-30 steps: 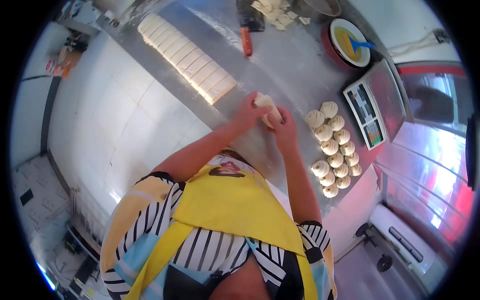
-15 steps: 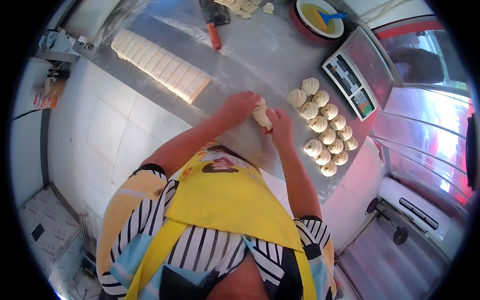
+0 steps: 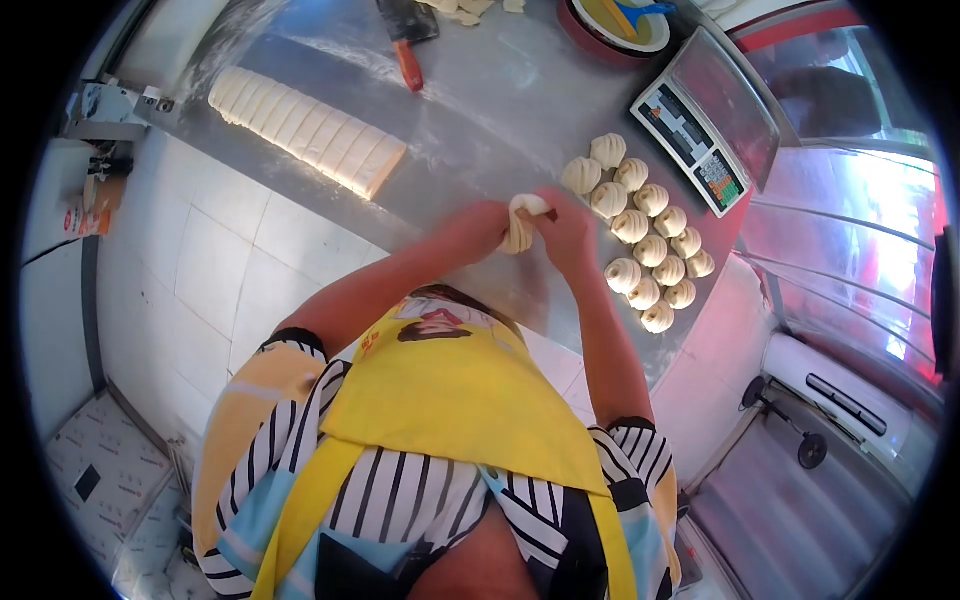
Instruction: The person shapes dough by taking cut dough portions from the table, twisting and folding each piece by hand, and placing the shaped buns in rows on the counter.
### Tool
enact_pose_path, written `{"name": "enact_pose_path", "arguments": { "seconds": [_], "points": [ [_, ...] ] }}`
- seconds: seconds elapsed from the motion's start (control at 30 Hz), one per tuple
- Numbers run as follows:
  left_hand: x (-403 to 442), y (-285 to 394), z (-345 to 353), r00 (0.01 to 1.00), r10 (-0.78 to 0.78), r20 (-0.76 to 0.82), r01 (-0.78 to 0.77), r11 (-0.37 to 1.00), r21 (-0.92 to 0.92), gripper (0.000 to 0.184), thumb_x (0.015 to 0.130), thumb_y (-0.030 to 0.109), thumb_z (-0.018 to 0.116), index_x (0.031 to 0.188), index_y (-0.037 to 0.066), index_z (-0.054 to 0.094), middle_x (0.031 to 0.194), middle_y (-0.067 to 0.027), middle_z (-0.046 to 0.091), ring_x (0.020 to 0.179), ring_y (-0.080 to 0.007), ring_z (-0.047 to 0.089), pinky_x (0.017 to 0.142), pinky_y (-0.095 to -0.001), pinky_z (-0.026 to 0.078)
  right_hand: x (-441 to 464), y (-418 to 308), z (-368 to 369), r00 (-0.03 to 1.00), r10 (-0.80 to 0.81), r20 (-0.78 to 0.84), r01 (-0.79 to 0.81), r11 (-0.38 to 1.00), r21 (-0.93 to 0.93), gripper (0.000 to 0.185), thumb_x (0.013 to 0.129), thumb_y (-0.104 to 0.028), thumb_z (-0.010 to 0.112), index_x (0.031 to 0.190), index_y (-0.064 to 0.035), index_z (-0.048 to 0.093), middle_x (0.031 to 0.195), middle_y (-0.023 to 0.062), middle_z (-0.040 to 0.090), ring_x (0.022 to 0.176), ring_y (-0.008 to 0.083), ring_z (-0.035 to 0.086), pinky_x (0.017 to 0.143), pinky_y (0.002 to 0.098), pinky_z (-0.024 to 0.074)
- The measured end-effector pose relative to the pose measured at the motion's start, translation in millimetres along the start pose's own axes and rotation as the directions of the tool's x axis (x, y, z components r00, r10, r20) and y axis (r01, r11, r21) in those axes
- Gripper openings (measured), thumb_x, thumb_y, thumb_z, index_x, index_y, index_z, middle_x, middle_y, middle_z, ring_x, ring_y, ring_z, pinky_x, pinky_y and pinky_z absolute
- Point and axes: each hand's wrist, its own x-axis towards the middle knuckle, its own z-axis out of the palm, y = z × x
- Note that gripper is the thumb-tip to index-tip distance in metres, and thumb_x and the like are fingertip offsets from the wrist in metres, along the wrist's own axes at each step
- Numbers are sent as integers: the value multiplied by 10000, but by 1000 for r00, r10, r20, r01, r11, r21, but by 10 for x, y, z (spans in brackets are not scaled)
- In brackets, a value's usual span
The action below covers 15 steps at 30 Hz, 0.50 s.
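Between my hands, above the metal table, is a pale, layered piece of dough (image 3: 519,232), curled over at its top. My left hand (image 3: 486,228) closes on its left side, the fingers somewhat blurred. My right hand (image 3: 568,232) pinches the dough's upper right end. To the right sit several shaped dough rolls (image 3: 630,226), coiled with ridges, in close rows. Left of my hands lies a long strip of dough (image 3: 305,130) cut crosswise into slices.
A dough cutter (image 3: 407,62) with a red handle lies at the back of the metal table (image 3: 480,120). At the far right are a bowl (image 3: 655,32) holding a blue brush (image 3: 640,13) and a digital scale (image 3: 697,140). Dough scraps (image 3: 465,10) lie at the far edge.
The dough has gone from a stretched, slanting piece to a curled one with its top bent over. My right hand has moved up toward the top end. The whole view has shifted slightly.
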Motion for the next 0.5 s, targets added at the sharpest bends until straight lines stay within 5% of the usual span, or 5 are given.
{"name": "enact_pose_path", "arguments": {
  "seconds": [0.1, 0.2, 0.4, 0.5],
  "points": [
    [-108, 15, 4, 927, 347, -144, -347, 938, 22, 137, 787, 112, 621, 913, 58, 611, 885, -88, 567, 756, -305, 560, 703, -359, 462, 222, 722, 185, 956, 198, 217, -231, 963, 140, 183, 809, -150, 630, 957, -50, 592, 885, 97, 618, 791, 169, 624, 649, 305, 489],
    [-123, 67, -50, 954, 223, -199, -244, 966, -86, 94, 786, 63, 609, 876, 40, 594, 909, -80, 521, 761, -251, 548, 716, -337, 464, 191, 587, 233, 750, 455, 480, -659, 446, 606, 245, 829, -183, 631, 1014, -50, 540, 903, 73, 606, 805, 193, 630, 658, 324, 510],
    [11, -2, -4, 974, -42, -224, -69, 881, -467, 113, 788, 35, 609, 898, 12, 591, 883, -25, 543, 738, -84, 535, 620, -242, 439, 204, 607, 257, 681, 460, 570, -728, 340, 595, 275, 872, -263, 587, 1038, -56, 513, 918, 64, 598, 770, 187, 620, 624, 353, 530],
    [92, -98, -19, 999, -9, -33, -8, 869, -494, 185, 797, 66, 615, 973, 14, 601, 812, -5, 562, 705, -60, 532, 594, -231, 428, 136, 614, 258, 679, 470, 564, -731, 507, 458, 291, 894, -318, 554, 1021, -56, 544, 908, 66, 591, 750, 169, 602, 646, 337, 544]
  ]
}}
